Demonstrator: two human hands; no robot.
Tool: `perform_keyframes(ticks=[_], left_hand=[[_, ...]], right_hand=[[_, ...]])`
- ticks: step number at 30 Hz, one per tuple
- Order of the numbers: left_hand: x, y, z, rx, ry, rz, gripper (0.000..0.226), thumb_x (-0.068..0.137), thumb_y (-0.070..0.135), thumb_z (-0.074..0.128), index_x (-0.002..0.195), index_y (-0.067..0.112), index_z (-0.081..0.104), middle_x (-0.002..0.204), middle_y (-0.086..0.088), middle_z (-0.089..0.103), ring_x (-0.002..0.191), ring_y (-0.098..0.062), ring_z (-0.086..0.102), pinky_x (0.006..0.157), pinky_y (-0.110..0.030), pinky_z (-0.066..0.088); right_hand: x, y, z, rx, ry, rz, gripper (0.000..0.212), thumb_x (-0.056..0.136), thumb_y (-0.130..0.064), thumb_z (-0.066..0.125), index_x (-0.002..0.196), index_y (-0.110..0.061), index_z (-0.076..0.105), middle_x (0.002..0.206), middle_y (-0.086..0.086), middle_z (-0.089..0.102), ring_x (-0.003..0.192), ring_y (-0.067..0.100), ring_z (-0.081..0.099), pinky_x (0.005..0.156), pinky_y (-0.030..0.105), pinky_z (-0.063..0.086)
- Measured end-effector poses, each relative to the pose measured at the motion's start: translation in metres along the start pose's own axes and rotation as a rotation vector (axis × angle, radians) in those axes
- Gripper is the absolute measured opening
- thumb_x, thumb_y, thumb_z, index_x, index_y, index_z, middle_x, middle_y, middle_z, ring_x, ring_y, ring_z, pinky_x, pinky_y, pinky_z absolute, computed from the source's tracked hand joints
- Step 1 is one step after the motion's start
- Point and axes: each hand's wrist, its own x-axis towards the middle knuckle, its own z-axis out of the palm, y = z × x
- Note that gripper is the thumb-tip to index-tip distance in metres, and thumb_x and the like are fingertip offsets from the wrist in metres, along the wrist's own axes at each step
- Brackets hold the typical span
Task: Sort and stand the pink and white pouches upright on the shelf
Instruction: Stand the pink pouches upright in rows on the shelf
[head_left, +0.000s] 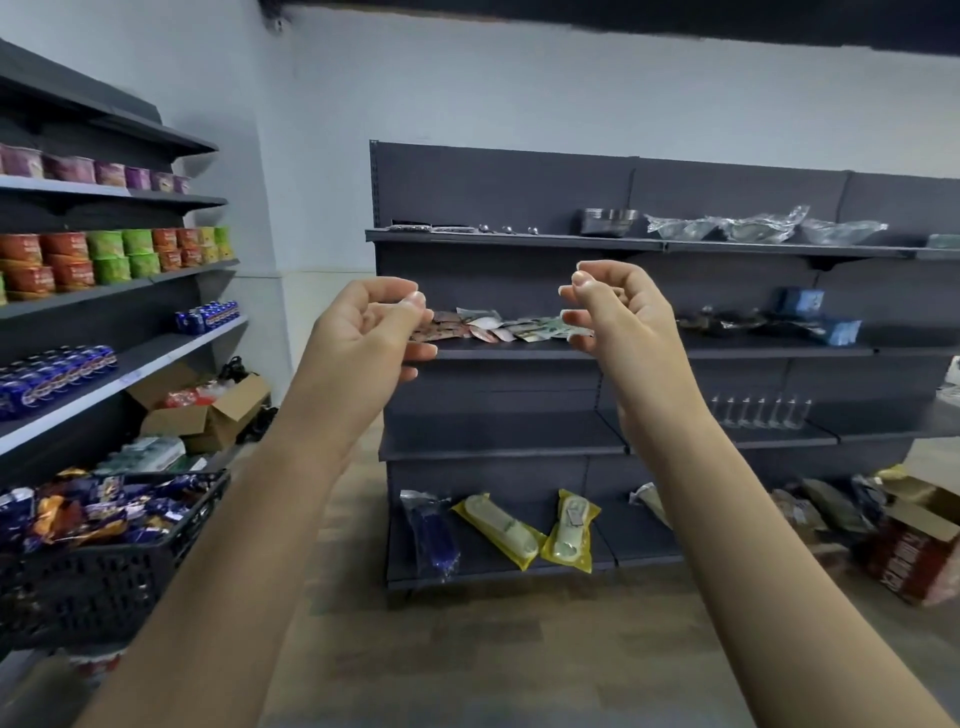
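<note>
The pouches lie flat in a messy pile on the dark shelf. Both hands are up in front of it, ready to reach. The left hand and right hand have curled fingers and seem to hold nothing.

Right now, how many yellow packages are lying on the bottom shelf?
2. One yellow package lies slanted near the middle of the bottom shelf; the other yellow package lies just right of it. The right forearm covers part of the shelf further right, so more could be hidden.
</note>
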Motion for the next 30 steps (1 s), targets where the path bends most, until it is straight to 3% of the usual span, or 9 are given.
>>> perform_keyframes(ticks=[7, 15, 19, 27, 30], left_hand=[[0.109, -0.031, 0.045, 0.054, 0.013, 0.068, 0.008, 0.096, 0.027, 0.046, 0.096, 0.031, 0.053, 0.094, 0.009, 0.064, 0.071, -0.005, 0.064, 0.061, -0.014, 0.052], [0.191, -0.089, 0.064, 0.076, 0.041, 0.019, 0.010, 0.096, 0.026, 0.046, 0.091, 0.032, 0.053, 0.098, 0.005, 0.064, 0.073, -0.006, 0.063, 0.069, -0.021, 0.052], [0.231, -0.118, 0.068, 0.062, 0.033, 0.001, 0.010, 0.095, 0.025, 0.047, 0.090, 0.031, 0.053, 0.097, 0.005, 0.063, 0.072, -0.007, 0.062, 0.071, -0.024, 0.052], [0.339, -0.175, 0.077, 0.054, -0.028, 0.035, 0.009, 0.095, 0.026, 0.047, 0.091, 0.031, 0.054, 0.097, 0.006, 0.063, 0.068, -0.002, 0.063, 0.058, -0.014, 0.051], [0.386, -0.190, 0.074, 0.038, -0.050, 0.057, 0.008, 0.095, 0.026, 0.048, 0.092, 0.030, 0.054, 0.098, 0.005, 0.063, 0.068, -0.003, 0.063, 0.062, -0.019, 0.051]], right_hand=[[0.111, 0.055, 0.012, 0.019, -0.018, -0.017, 0.007, 0.093, -0.026, 0.052, 0.090, -0.031, 0.055, 0.092, -0.003, 0.061, 0.081, 0.008, 0.059, 0.088, 0.033, 0.051], [0.203, 0.122, 0.045, 0.060, -0.085, 0.014, 0.007, 0.093, -0.026, 0.052, 0.090, -0.032, 0.056, 0.097, -0.004, 0.064, 0.086, 0.009, 0.060, 0.085, 0.029, 0.049], [0.236, 0.155, 0.062, 0.054, -0.102, 0.023, 0.006, 0.094, -0.025, 0.052, 0.093, -0.030, 0.055, 0.100, 0.000, 0.064, 0.083, 0.010, 0.059, 0.073, 0.023, 0.048], [0.319, 0.211, 0.106, -0.010, -0.056, 0.007, 0.008, 0.093, -0.026, 0.053, 0.088, -0.031, 0.056, 0.091, -0.003, 0.063, 0.084, 0.011, 0.060, 0.090, 0.038, 0.051], [0.357, 0.226, 0.130, -0.009, -0.033, -0.002, 0.006, 0.093, -0.026, 0.053, 0.089, -0.029, 0.056, 0.089, -0.002, 0.063, 0.081, 0.011, 0.059, 0.090, 0.039, 0.051]])
